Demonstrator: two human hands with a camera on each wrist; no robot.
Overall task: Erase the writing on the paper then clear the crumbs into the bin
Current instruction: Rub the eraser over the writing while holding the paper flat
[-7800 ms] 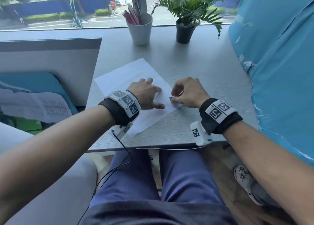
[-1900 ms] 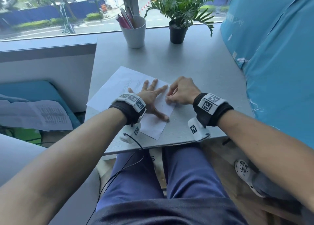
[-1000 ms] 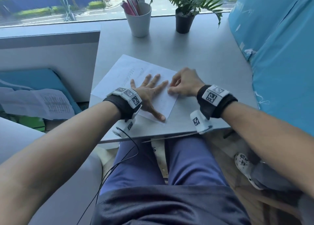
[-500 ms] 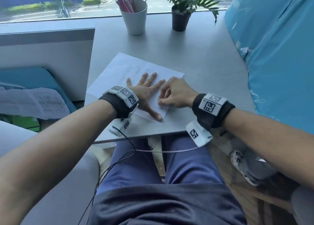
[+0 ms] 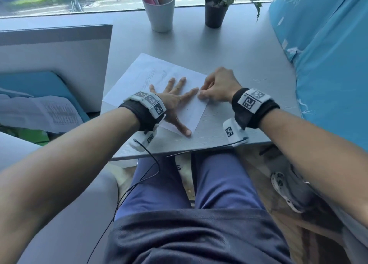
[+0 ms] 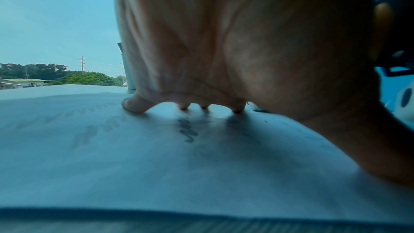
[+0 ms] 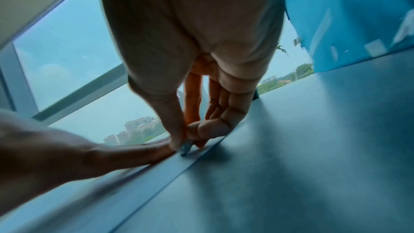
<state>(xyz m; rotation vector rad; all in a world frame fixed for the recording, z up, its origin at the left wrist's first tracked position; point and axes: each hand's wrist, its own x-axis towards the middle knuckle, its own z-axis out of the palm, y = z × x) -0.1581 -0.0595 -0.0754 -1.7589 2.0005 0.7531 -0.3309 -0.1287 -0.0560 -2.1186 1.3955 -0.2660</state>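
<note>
A white sheet of paper [image 5: 151, 74] with faint pencil scribbles lies angled on the grey desk [image 5: 229, 50]. My left hand [image 5: 175, 100] lies flat on it with fingers spread, pressing it down; the left wrist view shows the fingertips [image 6: 134, 107] on the paper [image 6: 156, 166] beside the scribbles [image 6: 188, 130]. My right hand [image 5: 217, 86] pinches a small eraser [image 7: 186, 147] between thumb and fingers, its tip on the paper's right edge [image 7: 156, 174], touching my left index finger. No bin is in view.
A white cup of pens [image 5: 160, 8] and a potted plant [image 5: 216, 10] stand at the desk's far edge by the window. A blue covered surface [image 5: 328, 64] borders the right side. Printed papers [image 5: 39, 112] lie on a blue seat at the left.
My right hand with the eraser has shifted slightly up and right along the paper's right edge. The left hand stays flat on the sheet.
</note>
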